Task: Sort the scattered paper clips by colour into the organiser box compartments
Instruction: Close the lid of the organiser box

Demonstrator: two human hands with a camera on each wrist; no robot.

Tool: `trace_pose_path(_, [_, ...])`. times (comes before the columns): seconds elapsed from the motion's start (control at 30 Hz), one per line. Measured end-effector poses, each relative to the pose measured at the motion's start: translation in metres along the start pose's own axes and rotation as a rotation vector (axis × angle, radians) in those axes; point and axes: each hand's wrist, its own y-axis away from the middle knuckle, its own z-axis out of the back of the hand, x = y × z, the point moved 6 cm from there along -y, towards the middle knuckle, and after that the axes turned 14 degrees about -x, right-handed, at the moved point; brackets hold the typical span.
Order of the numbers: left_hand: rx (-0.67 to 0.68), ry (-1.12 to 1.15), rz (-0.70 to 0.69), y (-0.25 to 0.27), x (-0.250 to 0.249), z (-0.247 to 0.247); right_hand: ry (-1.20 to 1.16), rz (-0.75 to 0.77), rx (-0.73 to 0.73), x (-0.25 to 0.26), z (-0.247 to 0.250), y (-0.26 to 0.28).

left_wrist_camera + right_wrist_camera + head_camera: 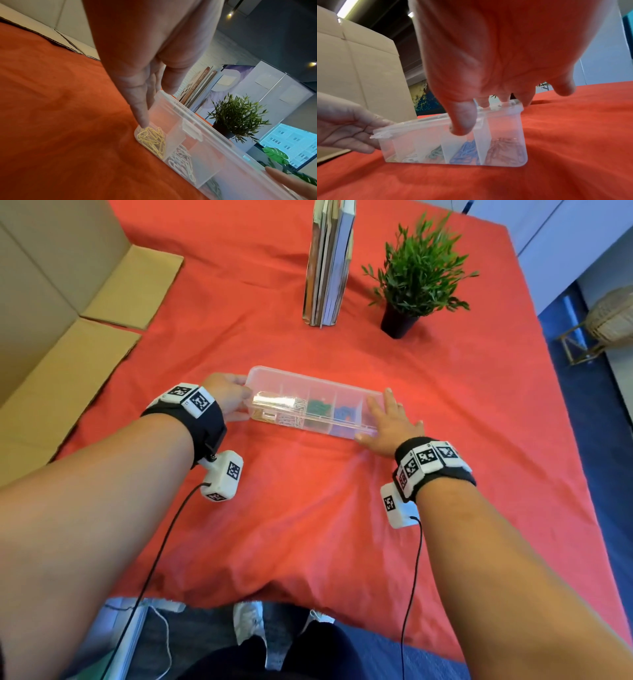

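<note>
Where the red cloth (308, 508) covers the table, I list: cardboard box (51, 285) far left; upright books (329, 265); potted plant (418, 275); clear organiser box (318, 402) centre, lid on, holding yellow clips (152, 140), white, green, blue clips (465, 152) and pink in separate compartments; left hand (226, 395) clasping its left end; right hand (387, 422) flat, fingers straight on the right end

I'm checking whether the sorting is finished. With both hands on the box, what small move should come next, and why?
Probably press the lid fully shut and let go. No loose clips show on the red cloth; the organiser box holds them by colour, the left hand grips its end and the right hand lies flat on top.
</note>
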Motion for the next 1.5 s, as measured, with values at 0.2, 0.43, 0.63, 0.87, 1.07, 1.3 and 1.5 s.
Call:
trace_pose_path(0.2, [-0.036,-0.059,-0.041,0.0,0.0,0.002,0.076,-0.005,-0.209,0.008,0.006,0.006])
trace_pose_path(0.43, [-0.072,-0.08,-0.039,0.0,-0.002,0.002,0.087,0.094,-0.196,0.08,0.007,0.002])
trace_pose_path(0.63, [-0.068,-0.104,-0.068,-0.001,-0.002,0.003,-0.038,0.192,-0.167,0.155,-0.01,-0.004])
trace_pose_path(0.87, [-0.057,-0.126,-0.082,-0.003,0.0,0.004,0.004,0.167,-0.228,0.157,-0.019,-0.007])
trace_pose_path(1.07, [-0.059,-0.124,-0.065,-0.001,0.003,0.003,-0.176,0.12,-0.299,0.122,0.0,0.001])
trace_pose_path(1.3, [-0.054,-0.107,-0.033,-0.004,0.002,-0.001,-0.576,-0.64,-0.425,-0.011,0.009,0.017])
trace_pose_path(1.5, [-0.065,-0.089,-0.092,-0.016,-0.013,-0.015,-0.65,-0.496,-0.386,-0.014,0.024,-0.012])
